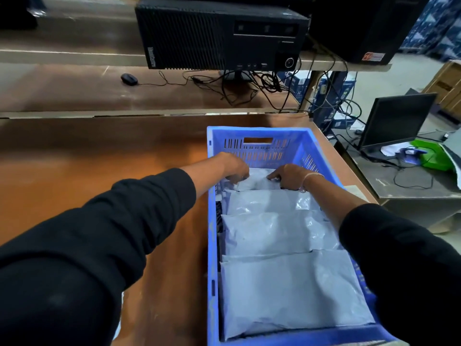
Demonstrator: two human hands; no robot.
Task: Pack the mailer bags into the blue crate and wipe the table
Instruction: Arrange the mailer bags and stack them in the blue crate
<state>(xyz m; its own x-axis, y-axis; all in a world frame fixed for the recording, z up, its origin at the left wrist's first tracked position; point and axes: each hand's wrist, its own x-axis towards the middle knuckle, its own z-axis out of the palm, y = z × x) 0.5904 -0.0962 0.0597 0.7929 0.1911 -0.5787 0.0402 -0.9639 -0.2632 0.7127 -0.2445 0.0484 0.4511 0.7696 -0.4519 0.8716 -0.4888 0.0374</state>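
Blue crate (259, 132): rectangular plastic, slotted walls, a cut-out handle in the far end wall; stands on the brown desk (99, 156), toward its right edge, long side running away from the person.

Mailer bags, inside the crate: pale grey, glossy plastic, plump and slightly creased, laid flat in an overlapping row from near end to far end.
- Nearest bag (291, 293): largest in view, fills the crate's near end almost wall to wall.
- Second bag (272, 233): its near edge is tucked under the first.
- Third bag (264, 201): beyond the second, crumpled at its right side.
- Farthest bag (257, 179): at the far end of the crate, under both hands.

Left hand (233, 166): reaching over the crate's left wall, fingers curled down and closed on the farthest bag's left part.
Right hand (290, 176): pale band at the wrist, fingers bent down onto the same bag's right part; whether it pinches or only presses cannot be told.

Both arms wear black sleeves (104, 233).

Beyond the desk: a black computer tower (219, 33) on a raised shelf, a black mouse (129, 78) and tangled cables (249, 88) below it.
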